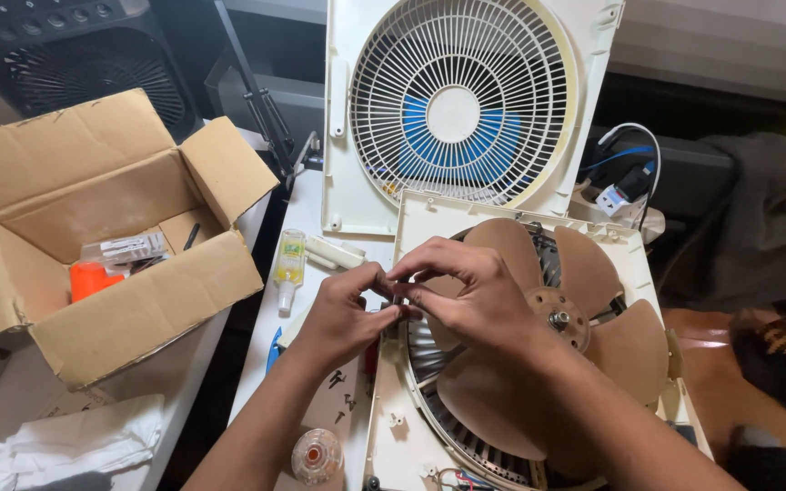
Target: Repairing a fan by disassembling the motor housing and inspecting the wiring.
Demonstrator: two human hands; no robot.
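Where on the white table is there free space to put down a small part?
Little is free. One bare strip of the white table lies between the cardboard box and the upright fan grille, above the small bottle. Near the hands, left hand and right hand, it is crowded: loose screws, a round clear spool, the open fan housing.

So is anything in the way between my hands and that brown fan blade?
Nothing visible. The left hand and right hand meet at the left rim of the fan housing, the right hand already lying over the brown fan blade.

Fan blades (593,355) translucent brown; fan housing (411,436) cream; grille (457,100) white, blue behind; box (93,200) tan.
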